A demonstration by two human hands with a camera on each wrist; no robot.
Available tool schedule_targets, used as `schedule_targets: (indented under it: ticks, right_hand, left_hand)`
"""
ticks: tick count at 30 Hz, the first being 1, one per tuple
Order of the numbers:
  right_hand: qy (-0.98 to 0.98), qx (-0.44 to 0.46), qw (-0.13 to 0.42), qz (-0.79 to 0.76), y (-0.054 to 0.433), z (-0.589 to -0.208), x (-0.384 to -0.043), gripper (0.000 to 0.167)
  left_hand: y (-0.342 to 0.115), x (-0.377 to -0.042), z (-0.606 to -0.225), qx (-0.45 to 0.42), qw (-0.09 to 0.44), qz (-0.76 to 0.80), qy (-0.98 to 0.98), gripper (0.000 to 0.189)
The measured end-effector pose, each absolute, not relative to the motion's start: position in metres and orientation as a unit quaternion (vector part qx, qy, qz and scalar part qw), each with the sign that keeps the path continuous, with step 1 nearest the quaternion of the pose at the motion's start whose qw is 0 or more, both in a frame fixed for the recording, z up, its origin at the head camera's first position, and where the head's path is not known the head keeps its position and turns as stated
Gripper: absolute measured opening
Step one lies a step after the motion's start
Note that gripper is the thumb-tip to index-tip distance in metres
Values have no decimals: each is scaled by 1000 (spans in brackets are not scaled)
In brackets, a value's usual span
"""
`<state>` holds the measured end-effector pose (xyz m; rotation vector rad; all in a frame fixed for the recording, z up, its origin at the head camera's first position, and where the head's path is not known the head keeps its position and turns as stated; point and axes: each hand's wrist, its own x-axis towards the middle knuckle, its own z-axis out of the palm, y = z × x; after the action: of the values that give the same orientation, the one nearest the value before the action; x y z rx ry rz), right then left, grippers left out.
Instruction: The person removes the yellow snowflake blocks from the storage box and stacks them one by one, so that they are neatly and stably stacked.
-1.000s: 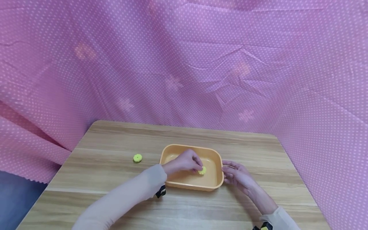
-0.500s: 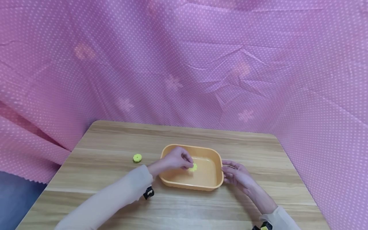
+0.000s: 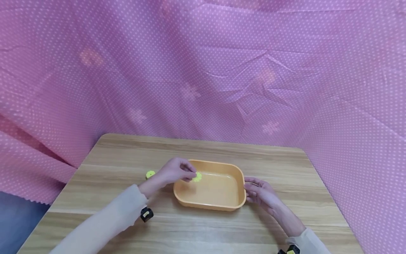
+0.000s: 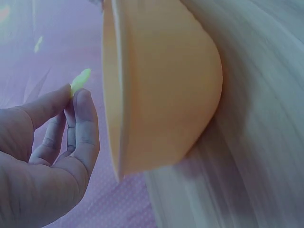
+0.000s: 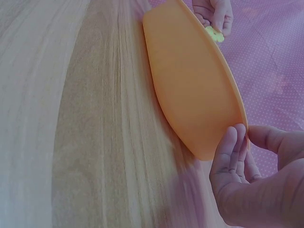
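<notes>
My left hand [image 3: 174, 170] pinches a small yellow-green scalloped disc [image 3: 197, 177] between thumb and fingertips. In the head view that disc appears over the left end of an orange rectangular basin [image 3: 219, 207]. The left wrist view shows the disc [image 4: 80, 80] edge-on beside the basin's rim [image 4: 122, 95]. At the basin's right end, my right hand [image 3: 264, 195] holds the wall, thumb at the rim and curved fingers against the outside, as the right wrist view shows. A second yellow-green disc [image 3: 150, 174] lies on the table, partly hidden behind my left wrist.
The basin stands on a wood-grain table [image 3: 203, 233] with rounded far corners. A pink dotted cloth [image 3: 203, 88] hangs behind the table and along both sides. Each wrist wears a black device, such as the left wrist camera [image 3: 147, 214].
My left hand has moved left and away from me with the disc, from inside the basin to over its left end. My right hand stays at the basin's right end.
</notes>
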<state>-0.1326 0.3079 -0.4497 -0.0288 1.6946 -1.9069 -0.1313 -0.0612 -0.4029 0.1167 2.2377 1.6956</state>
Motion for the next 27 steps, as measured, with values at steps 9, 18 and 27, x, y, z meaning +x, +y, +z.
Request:
schedule_targets:
  ticks: [9,18,27]
  right_hand:
    - [634,-12,290,-717,309,-450,-133,47]
    - [634,-13,290,-717,308,-451,-133,48]
    - [634,-10,289,-717,308,-452,-134,49]
  left_hand:
    - [-96,-124,-395,11,136,596,791,24]
    - [-127,-117,-395,-4,115,597,794,30]
    - [-161,-114,-403,-29,92,584,806,36]
